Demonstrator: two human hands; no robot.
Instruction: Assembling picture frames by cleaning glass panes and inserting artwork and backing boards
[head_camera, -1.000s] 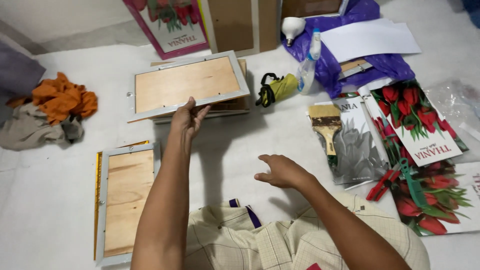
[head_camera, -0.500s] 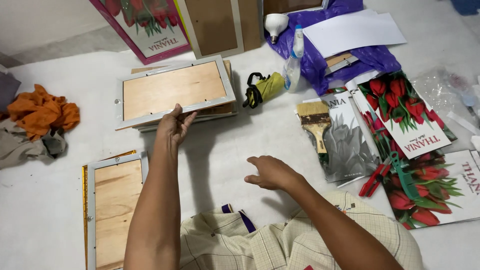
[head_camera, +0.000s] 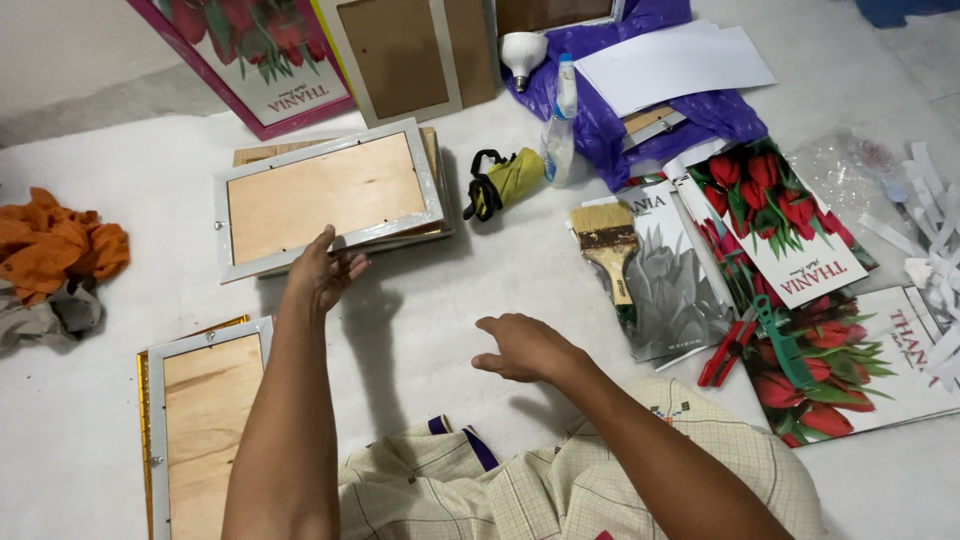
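My left hand (head_camera: 322, 270) grips the near edge of a silver picture frame (head_camera: 325, 195) that lies face down, its plywood back up, on top of a stack of similar frames. My right hand (head_camera: 525, 347) hovers open above the white floor sheet, palm down, holding nothing. A second face-down frame (head_camera: 200, 420) with a wooden back lies at the lower left beside my left arm. A paintbrush (head_camera: 605, 245) rests on a grey flower print to the right of my right hand.
Tulip prints (head_camera: 790, 235) and red and green cutters (head_camera: 745, 340) lie at the right. A spray bottle (head_camera: 560, 125), yellow pouch (head_camera: 505, 180), bulb and purple bag sit at the back. Orange and grey cloths (head_camera: 55, 260) lie at the left. Frames lean at the rear.
The view has shifted, so everything sits lower in the picture. My left hand stays on the frame's edge; my right hand has stayed hovering over the floor.
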